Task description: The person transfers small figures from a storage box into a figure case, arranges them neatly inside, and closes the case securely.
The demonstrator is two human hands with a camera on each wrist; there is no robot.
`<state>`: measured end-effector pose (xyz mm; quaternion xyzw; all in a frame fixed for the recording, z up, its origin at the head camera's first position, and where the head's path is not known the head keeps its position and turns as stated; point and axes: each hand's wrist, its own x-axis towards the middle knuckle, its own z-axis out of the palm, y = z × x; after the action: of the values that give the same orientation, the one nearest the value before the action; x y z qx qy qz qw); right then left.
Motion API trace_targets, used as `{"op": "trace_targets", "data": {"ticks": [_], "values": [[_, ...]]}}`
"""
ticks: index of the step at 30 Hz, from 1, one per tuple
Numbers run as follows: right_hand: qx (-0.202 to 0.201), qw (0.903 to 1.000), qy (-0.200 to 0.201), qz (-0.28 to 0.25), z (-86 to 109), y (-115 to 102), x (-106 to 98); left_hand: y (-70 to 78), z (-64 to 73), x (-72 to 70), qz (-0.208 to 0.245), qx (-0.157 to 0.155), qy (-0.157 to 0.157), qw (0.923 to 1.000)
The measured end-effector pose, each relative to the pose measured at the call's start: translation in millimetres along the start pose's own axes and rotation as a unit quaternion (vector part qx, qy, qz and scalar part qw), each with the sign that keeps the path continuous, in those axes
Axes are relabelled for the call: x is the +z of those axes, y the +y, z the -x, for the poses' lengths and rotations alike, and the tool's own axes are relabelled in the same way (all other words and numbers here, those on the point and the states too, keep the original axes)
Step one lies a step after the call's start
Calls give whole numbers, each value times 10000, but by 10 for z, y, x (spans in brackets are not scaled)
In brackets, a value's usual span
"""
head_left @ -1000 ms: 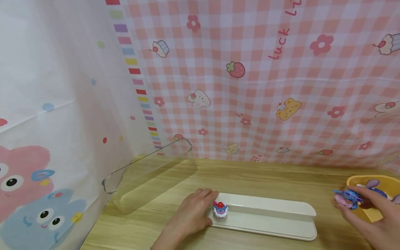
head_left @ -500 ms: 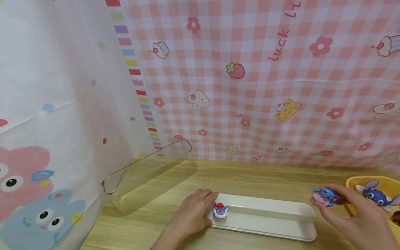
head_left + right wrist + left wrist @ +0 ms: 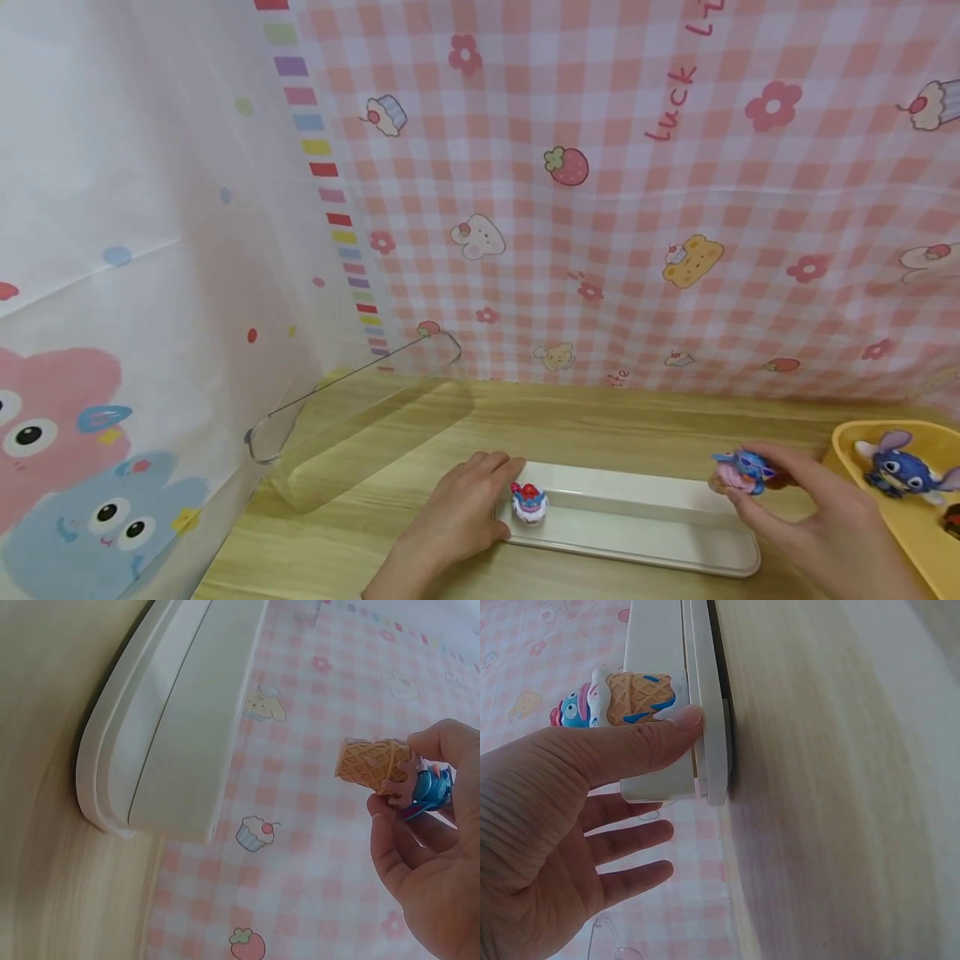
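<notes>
My left hand (image 3: 461, 508) holds the left end of a long white stepped display base (image 3: 637, 537), thumb at the front edge and fingers behind. Beside the thumb, a small ice-cream-cone figurine (image 3: 529, 505) with a blue and red top stands upright on the base's lower step. In the left wrist view its waffle cone (image 3: 641, 697) shows blue drips. My right hand (image 3: 817, 517) pinches another cone figurine (image 3: 742, 473), blue with sunglasses and pink ice cream, above the base's right end. Its waffle cone (image 3: 371, 763) hangs free below the fingertips in the right wrist view.
At the right stands a yellow bin (image 3: 847, 437) holding a dark-blue big-eared figurine (image 3: 903, 471) and a dark red item at the frame edge. A clear plastic cover (image 3: 367, 433) lies on the wooden table at the left. Printed cloths hang behind and at the left.
My right hand has moved left from the yellow bin to over the right end of the base, carrying the cone figurine. The left hand and the standing figurine have stayed put.
</notes>
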<state>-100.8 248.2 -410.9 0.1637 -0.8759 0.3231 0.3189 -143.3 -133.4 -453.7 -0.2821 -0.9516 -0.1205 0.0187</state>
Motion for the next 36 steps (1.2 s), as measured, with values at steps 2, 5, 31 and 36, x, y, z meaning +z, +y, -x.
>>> {"op": "trace_targets", "data": {"ticks": [2,5,31,36], "values": [[-135,9999,6,-15,-7,-2,19,-2,-2,0,-9,19,17,10000],[-403,9991,84,-105,-6,4,59,-3,-3,1,-19,54,37,10000],[-905,9942,-199,-544,-64,-220,415,-2,-3,7,-29,18,-48,10000],[-916,9934,-307,-619,-65,-268,478,-2,-11,10,-5,-8,-53,10000]]}}
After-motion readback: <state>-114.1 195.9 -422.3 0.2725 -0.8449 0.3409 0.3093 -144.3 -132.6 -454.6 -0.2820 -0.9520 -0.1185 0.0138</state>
